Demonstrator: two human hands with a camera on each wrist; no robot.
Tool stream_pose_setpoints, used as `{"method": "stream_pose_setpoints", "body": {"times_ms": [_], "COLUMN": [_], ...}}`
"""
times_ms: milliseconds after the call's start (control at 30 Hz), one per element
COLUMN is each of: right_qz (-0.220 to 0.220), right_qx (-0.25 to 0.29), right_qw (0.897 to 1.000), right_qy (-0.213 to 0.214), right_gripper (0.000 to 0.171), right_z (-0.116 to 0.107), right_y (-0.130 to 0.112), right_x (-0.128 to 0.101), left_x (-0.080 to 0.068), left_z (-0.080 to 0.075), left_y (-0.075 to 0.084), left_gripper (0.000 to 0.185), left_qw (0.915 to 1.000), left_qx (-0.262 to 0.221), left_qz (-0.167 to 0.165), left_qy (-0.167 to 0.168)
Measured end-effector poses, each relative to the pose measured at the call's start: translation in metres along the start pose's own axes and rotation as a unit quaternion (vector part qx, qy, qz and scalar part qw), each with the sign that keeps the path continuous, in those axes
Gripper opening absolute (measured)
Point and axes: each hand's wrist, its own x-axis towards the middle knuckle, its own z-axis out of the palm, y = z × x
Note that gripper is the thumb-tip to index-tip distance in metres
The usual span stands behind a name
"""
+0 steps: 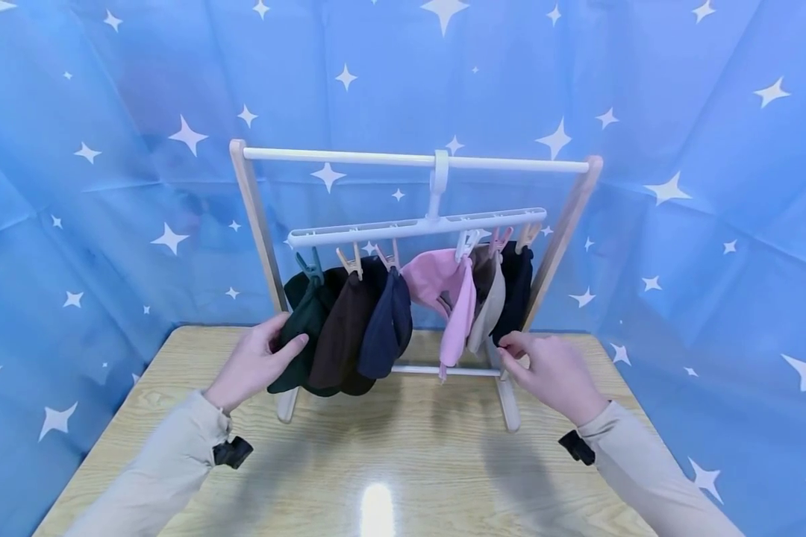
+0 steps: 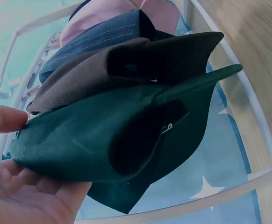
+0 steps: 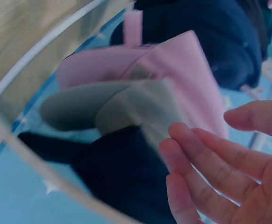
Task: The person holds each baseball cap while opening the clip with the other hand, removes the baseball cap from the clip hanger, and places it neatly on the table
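Several baseball caps hang by clips from a white hanger [image 1: 403, 228]. On the left are a dark green cap [image 1: 302, 332], a dark brown cap [image 1: 336, 335] and a navy cap [image 1: 381, 335]. A pink cap [image 1: 462, 321], a light grey cap [image 1: 489, 309] and a black cap [image 1: 516, 287] hang on the right. My left hand [image 1: 251, 365] holds the green cap's crown, thumb on one side and fingers on the other, as the left wrist view [image 2: 28, 186] shows. Beside the black cap is my right hand [image 3: 229, 172], its fingers loosely bent; whether they touch it I cannot tell.
The hanger hooks over the white top bar [image 1: 349, 157] of a wooden-legged rack [image 1: 258, 224] and tilts, left end lower. Small clips, such as a green clip [image 1: 311, 265], grip the caps. The rack stands on a wood-grain table [image 1: 322, 477] before a blue starry cloth [image 1: 389, 74].
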Motion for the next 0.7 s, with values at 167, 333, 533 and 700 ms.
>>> {"method": "stream_pose_setpoints", "body": {"times_ms": [167,333,533,700], "right_qz": [-0.008,-0.043,-0.107,-0.152], "right_qx": [0.036,0.051,0.08,0.144], "right_qw": [0.999,0.998,0.991,0.978], "right_qy": [-0.015,-0.018,-0.004,-0.015], "right_gripper": [0.011,0.01,0.01,0.019], "right_z": [-0.001,-0.002,-0.005,-0.008], "right_y": [-0.019,-0.037,-0.062,-0.085], "right_x": [0.015,0.034,0.057,0.076], "left_x": [-0.001,-0.004,-0.005,-0.009], "left_z": [0.004,0.011,0.023,0.03], "left_y": [0.004,0.008,0.014,0.023], "left_gripper": [0.014,0.013,0.014,0.024], "left_qw": [0.9996,0.9985,0.9958,0.9925], "left_qx": [-0.016,-0.024,-0.014,-0.024], "left_qz": [0.018,0.035,0.068,0.091], "left_qy": [-0.012,-0.036,-0.059,-0.077]}}
